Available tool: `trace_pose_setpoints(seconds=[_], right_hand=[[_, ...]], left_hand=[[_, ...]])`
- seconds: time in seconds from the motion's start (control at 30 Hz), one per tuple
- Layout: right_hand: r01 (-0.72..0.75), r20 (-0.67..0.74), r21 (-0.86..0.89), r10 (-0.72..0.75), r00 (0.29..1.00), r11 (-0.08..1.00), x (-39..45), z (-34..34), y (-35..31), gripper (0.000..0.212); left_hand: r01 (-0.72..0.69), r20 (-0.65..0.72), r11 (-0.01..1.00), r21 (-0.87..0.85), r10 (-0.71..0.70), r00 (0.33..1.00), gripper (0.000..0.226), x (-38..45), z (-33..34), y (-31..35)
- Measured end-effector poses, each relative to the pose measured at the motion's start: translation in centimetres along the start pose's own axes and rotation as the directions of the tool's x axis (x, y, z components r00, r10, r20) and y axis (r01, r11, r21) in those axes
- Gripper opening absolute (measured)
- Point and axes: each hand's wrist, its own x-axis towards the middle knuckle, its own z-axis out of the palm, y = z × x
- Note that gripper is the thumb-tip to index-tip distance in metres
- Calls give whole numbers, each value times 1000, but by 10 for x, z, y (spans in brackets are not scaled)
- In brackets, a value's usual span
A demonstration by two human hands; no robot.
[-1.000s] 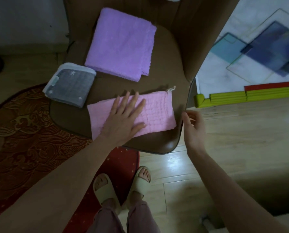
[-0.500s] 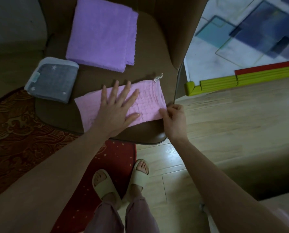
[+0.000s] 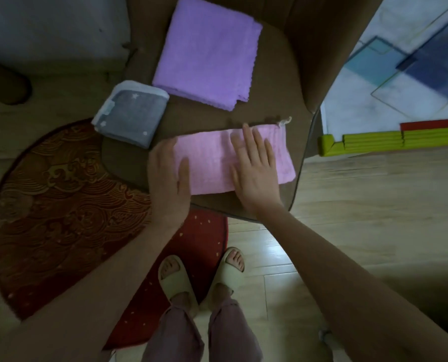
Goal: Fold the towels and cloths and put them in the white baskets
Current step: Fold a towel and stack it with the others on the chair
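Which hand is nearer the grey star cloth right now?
Left. The left hand rests on the pink cloth's left end, just below the grey star cloth; the right hand lies further right.

A soft, bumpy cloth is seen in the pink towel (image 3: 243, 158). The purple towel (image 3: 207, 50) is made of fluffy cloth. The floor (image 3: 361, 199) is made of shiny wood. The rug (image 3: 61, 199) is woven.

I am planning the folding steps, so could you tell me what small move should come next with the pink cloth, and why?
Probably fold the pink cloth in half, end over end. It lies flat as a long strip on the chair seat, with the left hand at one end and the right hand flat on it.
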Motion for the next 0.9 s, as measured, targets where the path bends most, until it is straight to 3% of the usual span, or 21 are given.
trace_pose_setpoints(seconds=[0.03,0.1,0.13,0.17,0.2,0.33,0.43,0.57,0.73,0.8,0.83,0.9], right_hand=[[-10,40,-32,11,999,999,5,7,0,54],[-80,104,-117,92,990,990,8,18,3,57],[-104,127,-160,125,984,982,8,22,4,59],[-117,137,-188,144,980,975,7,25,5,61],[-128,139,-201,157,978,971,6,26,4,62],[-175,125,-218,205,971,960,5,28,-1,65],[-190,142,-233,227,963,954,5,30,-3,66],[-185,144,-222,220,965,957,5,30,-4,67],[-165,154,-223,202,967,961,3,31,-3,67],[-122,178,-231,165,970,965,3,28,-1,67],[-82,190,-234,128,974,969,3,26,3,67],[21,206,-232,28,978,973,1,23,12,66]], left_hand=[[225,-58,964,-140,-235,970,35,-8,-8,-3],[590,3,694,-413,-647,763,32,-19,-17,-7],[665,73,557,-498,-737,672,34,-23,-20,-9],[695,139,485,-531,-759,636,35,-24,-24,-10],[704,188,495,-510,-734,652,35,-25,-27,-11],[591,231,737,-328,-545,806,31,-28,-34,-14],[540,242,807,-238,-489,838,26,-28,-31,-21],[402,257,916,12,-391,884,33,-25,-33,-37],[186,136,893,409,-261,956,26,-17,-40,-30],[42,22,905,423,-57,998,22,-14,-39,-19],[-80,32,909,409,73,997,29,-10,-35,-15],[-382,249,837,391,304,920,41,1,-24,-16]])
